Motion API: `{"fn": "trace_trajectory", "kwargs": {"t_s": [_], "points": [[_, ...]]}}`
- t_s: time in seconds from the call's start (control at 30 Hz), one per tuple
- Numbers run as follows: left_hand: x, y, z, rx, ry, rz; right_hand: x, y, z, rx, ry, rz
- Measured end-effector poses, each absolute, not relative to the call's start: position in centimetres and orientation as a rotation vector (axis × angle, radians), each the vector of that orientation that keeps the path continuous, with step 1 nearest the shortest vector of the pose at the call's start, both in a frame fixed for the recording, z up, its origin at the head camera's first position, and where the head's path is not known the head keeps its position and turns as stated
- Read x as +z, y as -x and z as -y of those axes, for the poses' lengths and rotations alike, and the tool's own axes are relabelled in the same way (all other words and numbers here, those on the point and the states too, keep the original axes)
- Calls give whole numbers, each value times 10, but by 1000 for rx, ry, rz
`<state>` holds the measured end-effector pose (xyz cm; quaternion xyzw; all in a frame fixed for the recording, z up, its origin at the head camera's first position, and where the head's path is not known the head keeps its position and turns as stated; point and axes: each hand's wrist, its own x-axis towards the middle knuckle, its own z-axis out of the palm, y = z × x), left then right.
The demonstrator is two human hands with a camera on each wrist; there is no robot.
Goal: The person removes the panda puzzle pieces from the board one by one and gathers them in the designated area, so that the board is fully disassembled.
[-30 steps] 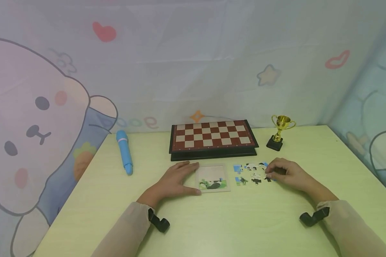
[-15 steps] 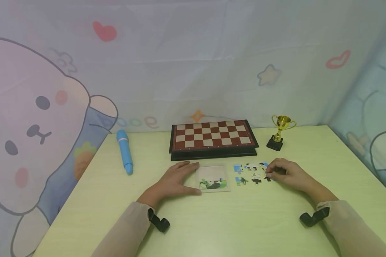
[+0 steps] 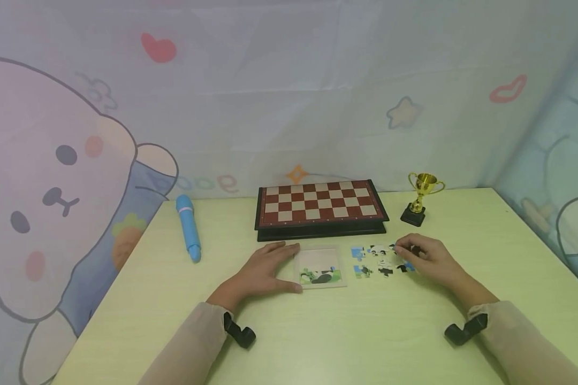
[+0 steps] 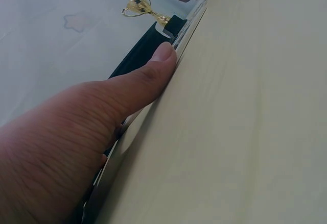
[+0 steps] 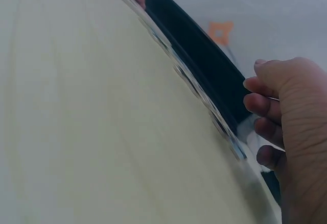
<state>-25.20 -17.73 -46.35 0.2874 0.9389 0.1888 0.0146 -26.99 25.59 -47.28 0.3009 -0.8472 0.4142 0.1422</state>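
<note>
My left hand (image 3: 267, 272) lies at the left side of a shallow puzzle frame (image 3: 345, 267). Its fingers touch near the far left corner and its thumb near the close left corner. Green, black and white jigsaw pieces (image 3: 320, 276) fill the frame's near part; bare board shows behind them. To the right, several loose panda puzzle pieces (image 3: 385, 267) lie on the table in rough rows. My right hand (image 3: 431, 259) hovers over their right end, partly covering them. In the right wrist view its fingers (image 5: 265, 106) are loosely bent, with no piece visible between thumb and fingertips.
A folded chessboard box (image 3: 320, 203) stands behind the frame. A gold trophy cup (image 3: 424, 184) on a black base is at the back right. A blue toy microphone (image 3: 189, 227) lies at the left. A printed cloth (image 3: 279, 96) hangs behind the table.
My right hand has risen slightly from the rightmost pieces and shifted a little away from me, uncovering more of them. My left hand and the frame keep their places.
</note>
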Motion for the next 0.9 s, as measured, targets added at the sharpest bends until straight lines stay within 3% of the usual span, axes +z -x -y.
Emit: {"fn": "trace_trajectory", "kwargs": {"t_s": [0.23,0.67,0.9], "points": [[-464,250,178,603,-918,-2898,-471,275,-221,1204,-1016,2359],[-462,252,178,566,-898,-2921,-460,281,-105,1010,-1424,2452],[-463,252,179,579,-882,-2909,-463,275,-85,848,-1464,2556]]}}
